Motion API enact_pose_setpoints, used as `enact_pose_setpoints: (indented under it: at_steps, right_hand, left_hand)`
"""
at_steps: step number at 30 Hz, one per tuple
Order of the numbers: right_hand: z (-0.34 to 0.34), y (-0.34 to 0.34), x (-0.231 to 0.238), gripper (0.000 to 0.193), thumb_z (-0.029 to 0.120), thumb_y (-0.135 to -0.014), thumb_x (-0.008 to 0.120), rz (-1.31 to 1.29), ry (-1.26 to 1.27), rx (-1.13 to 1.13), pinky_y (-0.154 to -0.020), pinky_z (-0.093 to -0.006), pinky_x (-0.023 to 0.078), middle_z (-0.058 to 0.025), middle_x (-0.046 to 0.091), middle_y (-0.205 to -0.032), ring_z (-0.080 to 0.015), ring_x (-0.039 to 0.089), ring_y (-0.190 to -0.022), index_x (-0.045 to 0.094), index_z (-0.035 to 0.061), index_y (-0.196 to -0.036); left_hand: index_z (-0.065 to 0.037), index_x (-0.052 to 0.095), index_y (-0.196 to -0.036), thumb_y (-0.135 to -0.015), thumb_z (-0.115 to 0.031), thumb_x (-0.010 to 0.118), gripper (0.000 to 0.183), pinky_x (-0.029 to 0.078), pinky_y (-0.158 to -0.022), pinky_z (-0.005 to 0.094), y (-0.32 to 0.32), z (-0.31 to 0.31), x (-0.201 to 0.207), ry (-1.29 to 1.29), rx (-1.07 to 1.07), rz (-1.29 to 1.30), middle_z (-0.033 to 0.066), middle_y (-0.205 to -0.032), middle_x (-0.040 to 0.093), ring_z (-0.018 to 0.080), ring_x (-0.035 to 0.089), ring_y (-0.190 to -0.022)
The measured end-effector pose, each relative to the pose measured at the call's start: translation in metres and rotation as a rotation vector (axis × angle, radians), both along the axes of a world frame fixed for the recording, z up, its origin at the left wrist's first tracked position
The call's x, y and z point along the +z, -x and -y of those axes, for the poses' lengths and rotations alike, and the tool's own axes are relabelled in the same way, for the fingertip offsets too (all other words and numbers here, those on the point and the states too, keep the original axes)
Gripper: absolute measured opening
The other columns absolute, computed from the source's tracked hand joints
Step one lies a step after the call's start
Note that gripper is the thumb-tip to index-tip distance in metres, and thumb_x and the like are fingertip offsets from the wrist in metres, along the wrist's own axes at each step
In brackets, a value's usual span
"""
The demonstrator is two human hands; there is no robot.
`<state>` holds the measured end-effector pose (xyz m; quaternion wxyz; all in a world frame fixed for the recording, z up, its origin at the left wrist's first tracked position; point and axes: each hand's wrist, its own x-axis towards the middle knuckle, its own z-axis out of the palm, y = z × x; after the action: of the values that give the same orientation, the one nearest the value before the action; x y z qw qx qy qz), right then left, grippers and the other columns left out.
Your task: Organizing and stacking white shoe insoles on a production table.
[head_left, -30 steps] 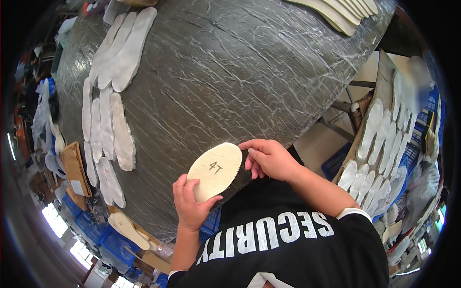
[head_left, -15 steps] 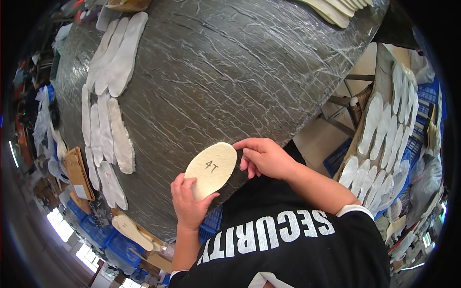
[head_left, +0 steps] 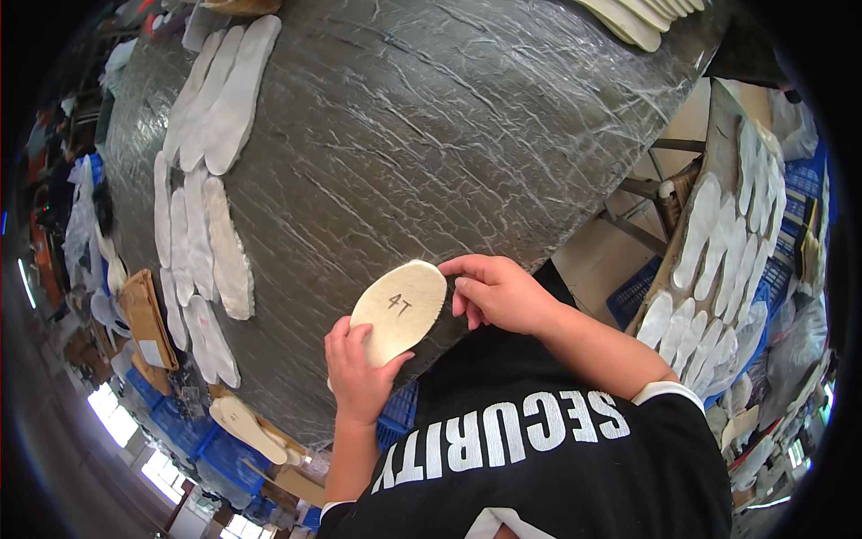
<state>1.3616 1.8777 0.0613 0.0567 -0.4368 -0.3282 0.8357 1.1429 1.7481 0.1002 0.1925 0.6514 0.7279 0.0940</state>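
Observation:
A cream felt insole (head_left: 395, 314) with a dark handwritten mark is held near the table's front edge. My left hand (head_left: 359, 368) grips it by its lower part, the thumb on the near side and the fingers on the far side. A small pale tip shows beyond the left palm. My right hand (head_left: 498, 292) has its index fingertip at the insole's upper right edge. Its thumb stands apart from that finger, and the other fingers curl loosely, holding nothing that I can see.
The dark table (head_left: 404, 135) has a wrinkled plastic cover. White insoles (head_left: 220, 108) lie in overlapping rows on the left, and cream insoles (head_left: 633, 22) are stacked at the far right. A side board (head_left: 691, 287) holds more white insoles beside blue crates. A brown paper bundle (head_left: 148, 319) sits beyond the left edge.
The insole and my left hand have shifted slightly right and up. My right fingertip stays at the insole's edge. The whole view has moved a little.

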Motion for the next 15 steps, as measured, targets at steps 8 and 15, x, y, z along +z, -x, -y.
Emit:
enact_pose_setpoints:
  at_steps: [8,15]
  right_hand:
    - [0.005,0.014,0.017,0.076,0.019,-0.068,0.080,0.185,-1.077,0.298,-0.089,-0.0416,0.045,-0.0135,0.055,-0.120,-0.0263,0.055,-0.109,0.047,0.0085,-0.135]
    - [0.007,0.049,0.002,0.089,0.028,-0.059,0.083,0.121,-1.436,0.626,-0.112,-0.0584,0.018,-0.0114,0.044,-0.141,-0.0290,0.034,-0.138,0.045,0.0166,-0.139]
  left_hand:
    - [-0.006,0.051,-0.113,-0.054,-0.030,0.089,0.074,0.043,-0.090,0.0465,0.002,0.005,-0.003,0.040,0.021,0.010,0.0173,-0.123,0.049,0.0377,0.050,-0.106]
    - [-0.007,0.052,-0.114,-0.055,-0.030,0.088,0.073,0.044,-0.088,0.0477,0.004,0.003,0.008,0.030,0.050,0.019,0.0173,-0.124,0.049,0.0382,0.050,-0.107]
